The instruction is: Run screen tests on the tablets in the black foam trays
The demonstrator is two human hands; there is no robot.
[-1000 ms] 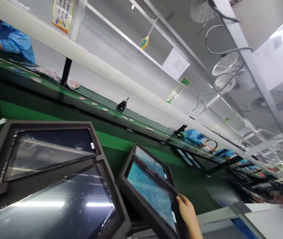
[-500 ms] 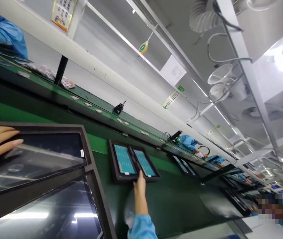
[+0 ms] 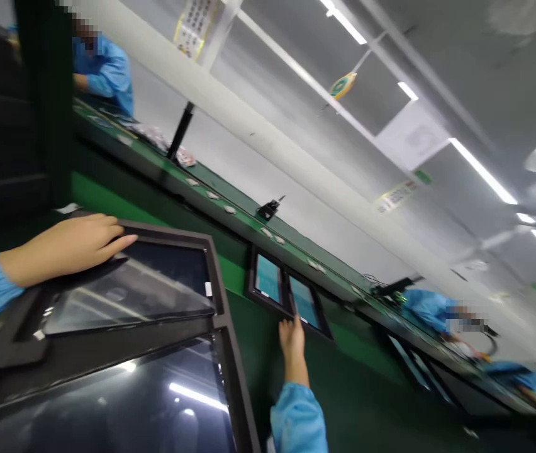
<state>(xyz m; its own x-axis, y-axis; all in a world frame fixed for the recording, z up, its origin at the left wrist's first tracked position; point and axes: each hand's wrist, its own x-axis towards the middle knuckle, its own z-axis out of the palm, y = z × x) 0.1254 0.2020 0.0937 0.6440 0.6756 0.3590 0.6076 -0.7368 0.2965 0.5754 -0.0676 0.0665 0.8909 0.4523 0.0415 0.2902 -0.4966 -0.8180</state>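
Observation:
A large black tray [image 3: 241,390] fills the lower left, with two dark glossy screen panels [image 3: 145,283] in its recesses. My left hand [image 3: 72,248] lies over its far rim, thumb on the near side and fingers bent over the edge, where the fingertips are partly hidden. Further right, a smaller black tray [image 3: 288,284] holds two panels with teal film [image 3: 268,277]. My right hand [image 3: 293,340] grips this tray's near edge, thumb on top and the other fingers partly under it. The smaller tray is up against the raised green shelf. Motion blurs the picture.
The raised green shelf [image 3: 249,220] runs along the back, carrying small pale pieces [image 3: 230,209] and a black holder [image 3: 268,209]. More panels [image 3: 409,362] lie further right on the green bench [image 3: 357,390]. Co-workers in blue [image 3: 112,69] stand at the far left and right.
The view has swung, so everything appears further right. The smaller tray, with my right hand on it, has moved away from me, closer to the shelf. My left hand remains on the large tray.

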